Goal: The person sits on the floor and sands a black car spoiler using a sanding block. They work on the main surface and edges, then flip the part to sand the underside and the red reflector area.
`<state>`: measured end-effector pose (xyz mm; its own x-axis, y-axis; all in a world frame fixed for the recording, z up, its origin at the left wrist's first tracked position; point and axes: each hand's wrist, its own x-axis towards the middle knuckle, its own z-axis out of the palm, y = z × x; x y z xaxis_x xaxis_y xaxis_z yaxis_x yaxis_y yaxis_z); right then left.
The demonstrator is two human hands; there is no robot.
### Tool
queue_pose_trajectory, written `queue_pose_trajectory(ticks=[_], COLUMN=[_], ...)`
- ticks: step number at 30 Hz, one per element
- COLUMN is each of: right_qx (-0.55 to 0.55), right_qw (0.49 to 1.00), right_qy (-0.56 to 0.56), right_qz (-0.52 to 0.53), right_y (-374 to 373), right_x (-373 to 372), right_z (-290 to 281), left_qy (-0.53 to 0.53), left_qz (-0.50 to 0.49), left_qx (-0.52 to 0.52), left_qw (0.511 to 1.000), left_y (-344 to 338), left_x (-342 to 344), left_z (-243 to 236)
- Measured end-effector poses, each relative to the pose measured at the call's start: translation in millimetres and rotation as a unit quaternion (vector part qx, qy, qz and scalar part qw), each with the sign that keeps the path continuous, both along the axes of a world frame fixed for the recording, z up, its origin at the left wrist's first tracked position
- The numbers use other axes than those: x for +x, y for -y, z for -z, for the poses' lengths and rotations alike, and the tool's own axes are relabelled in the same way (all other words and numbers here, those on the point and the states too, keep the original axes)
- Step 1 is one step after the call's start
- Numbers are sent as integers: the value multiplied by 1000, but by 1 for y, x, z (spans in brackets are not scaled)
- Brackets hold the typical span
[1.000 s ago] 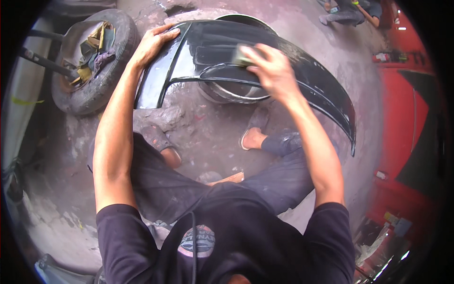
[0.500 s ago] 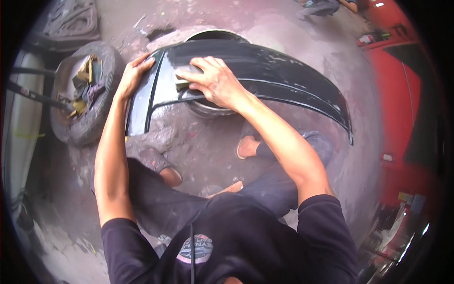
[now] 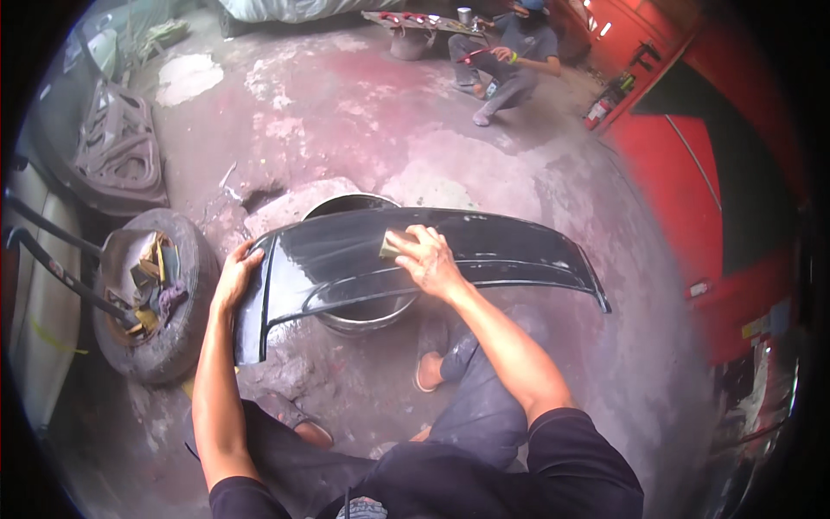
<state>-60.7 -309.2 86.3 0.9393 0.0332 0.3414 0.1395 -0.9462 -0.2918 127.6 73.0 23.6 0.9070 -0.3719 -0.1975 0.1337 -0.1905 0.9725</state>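
A long, curved, glossy black car spoiler point(image 3: 510, 240) lies across a round, metal-rimmed container point(image 3: 367, 326) in front of me. My left hand point(image 3: 233, 277) grips the spoiler's left end, thumb on its upper face and fingers curled around the edge. Pinched in my right hand point(image 3: 430, 261) is a small tan-olive sanding block point(image 3: 392, 246), which sits against the spoiler's upper face near its middle. Part of the block is covered by my fingers. Streaks and pale specks mark the black surface.
At left, a tyre point(image 3: 206, 290) holds folded scraps and cloths, with dark bars point(image 3: 65, 270) across it. Behind it leans a bare door panel point(image 3: 117, 147). A red vehicle point(image 3: 666, 182) stands at right. A co-worker point(image 3: 527, 43) sits at the far right beside a low bench point(image 3: 424, 22).
My right hand and the block have moved rightward along the spoiler, from near its left end to the middle. My left hand still holds the left end. The view has tilted up.
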Motion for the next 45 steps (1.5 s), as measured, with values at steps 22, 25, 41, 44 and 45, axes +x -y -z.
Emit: queue_pose_trajectory(ticks=[22,25,41,44,45], right_qx=[12,18,217,204,198], right_qw=[1000,1000,934,936,938], right_qy=[-11,8,-175,-175,-173], right_qz=[12,-13,-226,-226,-225], right_y=[-6,-8,-104,-101,-99], right_x=[-4,-6,-58,-57,-58], right_z=[2,1,16,13,10], left_qy=[108,74,42,32,25], left_qz=[12,18,25,32,33], left_qx=[142,121,197,200,198], left_qw=[984,990,979,979,979], left_y=[4,2,3,2,3], left_x=[-11,-5,-5,-1,0], left_z=[-16,-9,-21,-20,-21])
